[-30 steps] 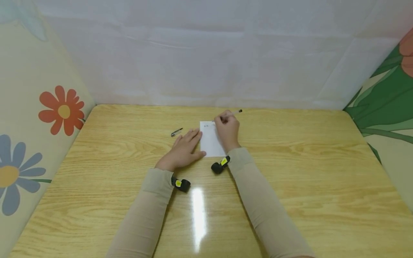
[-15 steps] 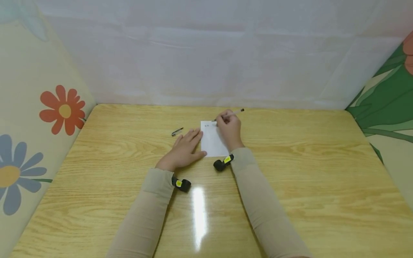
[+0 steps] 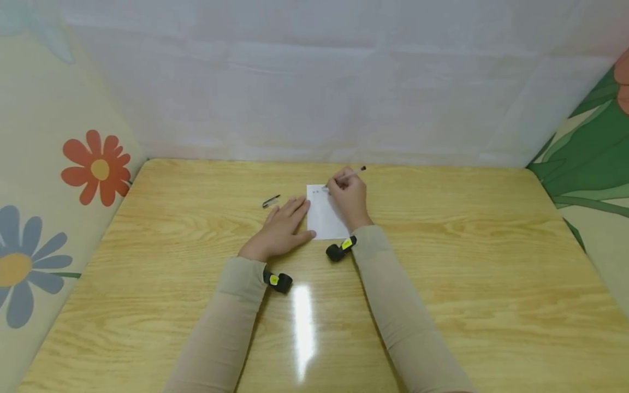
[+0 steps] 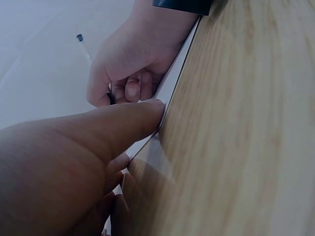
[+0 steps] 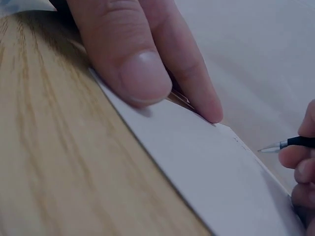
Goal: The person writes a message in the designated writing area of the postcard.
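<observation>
A small white sheet of paper [image 3: 326, 221] lies on the table, with small dark marks near its top left corner. My left hand [image 3: 279, 229] rests flat at the sheet's left side, its fingertips and thumb on the edge. In my right hand [image 3: 351, 199] I pinch a pen [image 3: 355, 172] with a clear barrel and dark end. The right wrist view shows the metal pen tip [image 5: 269, 148] pointing at the top part of the sheet, close by the written marks. A black-and-clear pen cap [image 3: 271, 201] lies left of the paper, beyond my left fingers.
The wood-grain table [image 3: 467, 262] runs back to a white cloth wall [image 3: 314, 98]. Flower-painted panels stand on both sides. Each wrist carries a black camera, the right one [image 3: 336, 252] close to the sheet's lower edge.
My right hand has shifted slightly right along the top of the sheet, and the pen's tilt has varied. The left hand stays in place on the paper's edge.
</observation>
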{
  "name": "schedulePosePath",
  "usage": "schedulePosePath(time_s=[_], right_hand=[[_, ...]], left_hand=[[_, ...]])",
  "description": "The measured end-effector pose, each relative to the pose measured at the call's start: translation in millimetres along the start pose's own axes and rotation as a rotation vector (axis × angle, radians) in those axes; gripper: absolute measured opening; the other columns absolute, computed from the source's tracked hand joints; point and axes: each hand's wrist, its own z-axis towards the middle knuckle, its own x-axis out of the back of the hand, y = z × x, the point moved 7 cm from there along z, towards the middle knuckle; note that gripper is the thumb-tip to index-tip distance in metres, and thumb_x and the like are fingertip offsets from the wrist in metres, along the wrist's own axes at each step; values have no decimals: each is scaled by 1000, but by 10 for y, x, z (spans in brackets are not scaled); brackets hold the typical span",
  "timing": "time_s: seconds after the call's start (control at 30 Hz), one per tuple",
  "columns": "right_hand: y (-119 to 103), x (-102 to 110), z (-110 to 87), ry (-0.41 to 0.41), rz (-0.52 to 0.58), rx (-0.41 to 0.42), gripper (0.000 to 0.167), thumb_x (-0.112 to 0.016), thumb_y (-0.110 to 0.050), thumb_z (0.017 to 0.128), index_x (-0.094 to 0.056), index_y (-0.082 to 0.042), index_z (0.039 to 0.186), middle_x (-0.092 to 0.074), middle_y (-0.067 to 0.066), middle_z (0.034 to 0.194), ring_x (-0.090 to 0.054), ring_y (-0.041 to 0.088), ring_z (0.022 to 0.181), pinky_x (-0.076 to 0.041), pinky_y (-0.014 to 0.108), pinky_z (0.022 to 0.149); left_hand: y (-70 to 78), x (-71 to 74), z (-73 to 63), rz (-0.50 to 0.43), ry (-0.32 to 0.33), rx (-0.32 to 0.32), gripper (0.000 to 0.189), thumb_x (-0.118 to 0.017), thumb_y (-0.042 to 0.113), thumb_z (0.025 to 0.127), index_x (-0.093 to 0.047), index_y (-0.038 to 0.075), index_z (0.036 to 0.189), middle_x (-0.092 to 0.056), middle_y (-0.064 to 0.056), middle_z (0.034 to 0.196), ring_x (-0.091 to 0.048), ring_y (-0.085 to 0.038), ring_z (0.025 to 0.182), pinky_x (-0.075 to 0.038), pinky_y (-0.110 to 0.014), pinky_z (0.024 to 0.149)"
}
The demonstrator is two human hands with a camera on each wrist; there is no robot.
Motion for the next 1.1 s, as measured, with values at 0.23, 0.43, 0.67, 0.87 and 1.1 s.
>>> schedulePosePath(time_s=[0.23,0.43,0.67,0.87,1.1], right_hand=[[28,-4,7,-17,-4,-27,13,-63,-5,90,-63,-3,77,-60,4,76,-58,13,68,-46,22,64],[47,-43,4,-44,2,-37,14,-62,-7,91,-63,-5,77,-59,3,75,-59,16,69,-47,23,65],[51,-54,5,-51,-12,-25,14,-62,-7,92,-64,-4,78,-60,3,75,-59,16,69,-47,24,66],[46,-56,3,-61,-3,-34,12,-62,-5,91,-62,-3,79,-60,4,76,-59,14,69,-49,22,66],[50,-42,8,-57,-3,-31,13,-61,-7,91,-62,-4,78,-60,4,75,-60,15,70,-48,23,66]], left_hand=[[19,-1,7,1,-5,3,79,-57,40,103,-18,3,161,-9,-14,169,-2,-33,156,6,-54,124],[-22,-20,10,10,-1,6,79,-56,40,103,-17,3,161,-9,-14,170,-2,-34,156,5,-55,123],[-8,-14,-3,4,1,0,79,-57,40,103,-17,3,161,-8,-14,170,-2,-34,156,5,-56,123],[1,-20,4,5,1,1,79,-57,40,103,-18,3,161,-9,-14,169,-2,-34,156,5,-56,123],[1,-20,16,7,6,0,79,-56,40,103,-17,3,161,-8,-14,170,-1,-34,156,6,-55,123]])
